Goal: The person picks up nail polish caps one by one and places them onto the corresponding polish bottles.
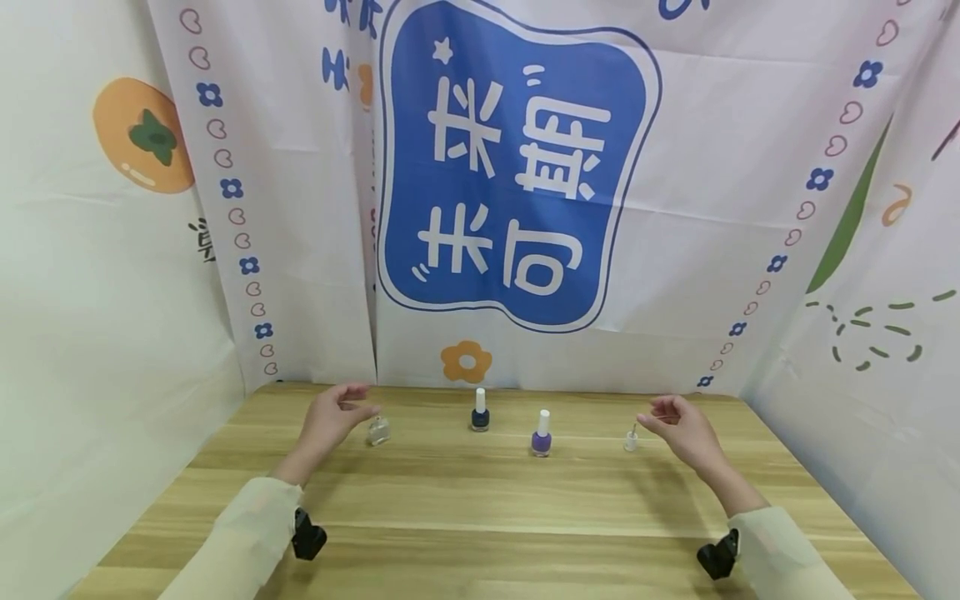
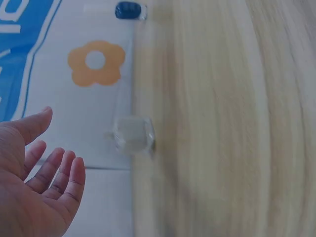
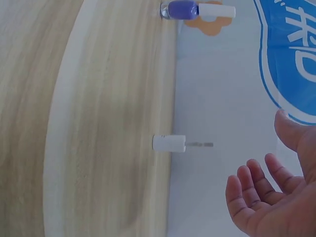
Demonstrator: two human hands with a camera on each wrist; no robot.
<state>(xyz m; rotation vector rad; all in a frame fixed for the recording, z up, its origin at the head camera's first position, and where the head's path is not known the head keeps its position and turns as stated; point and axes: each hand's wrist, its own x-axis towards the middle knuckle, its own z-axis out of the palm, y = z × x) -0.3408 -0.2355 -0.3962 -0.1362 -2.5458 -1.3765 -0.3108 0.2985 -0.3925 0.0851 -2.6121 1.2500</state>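
Note:
My left hand [image 1: 335, 421] holds nothing, its fingers loosely bent beside a small clear glass bottle [image 1: 378, 432] without a cap. In the left wrist view that bottle [image 2: 133, 134] is blurred and stands apart from the hand [image 2: 44, 177]. On the other side, my right hand [image 1: 681, 432] is also bare of any object. Near its fingertips a white nail polish cap [image 1: 631, 442] stands on the table; the right wrist view shows the cap's brush [image 3: 200, 144] pointing upward, with a gap between it and the right hand [image 3: 271, 190].
Between the hands stand a dark blue nail polish bottle [image 1: 480, 416] and a purple one [image 1: 542, 442], both with white caps. The wooden table [image 1: 480, 533] ends at a printed cloth [image 1: 697, 275] hanging behind it. Cloth also hangs along both sides.

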